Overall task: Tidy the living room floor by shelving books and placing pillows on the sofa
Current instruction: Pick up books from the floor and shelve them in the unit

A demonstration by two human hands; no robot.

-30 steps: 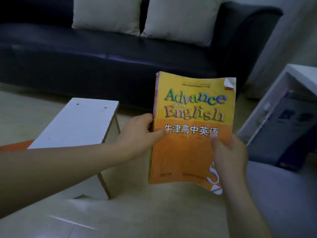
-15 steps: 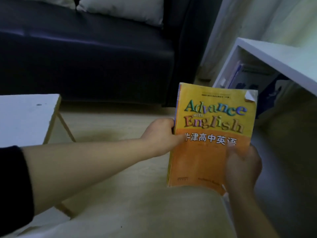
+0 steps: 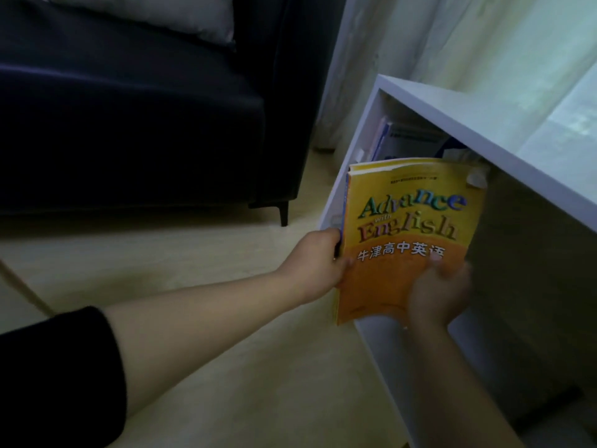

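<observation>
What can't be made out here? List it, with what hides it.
All head view.
- Shelved books: titles and count, hidden by the yellow book and shadow.
- Pillow: cut off by the top edge.
- Shelf: right end, cut off by the right edge.
- Right grip: fingers hidden behind the yellow book.

The room is dim. Soft light comes through the curtain [image 3: 484, 53] on the right. The sofa [image 3: 129, 130] is almost black in shadow. The book [image 3: 403, 221] cover looks bright. The right hand [image 3: 436, 292] is blurry.
</observation>
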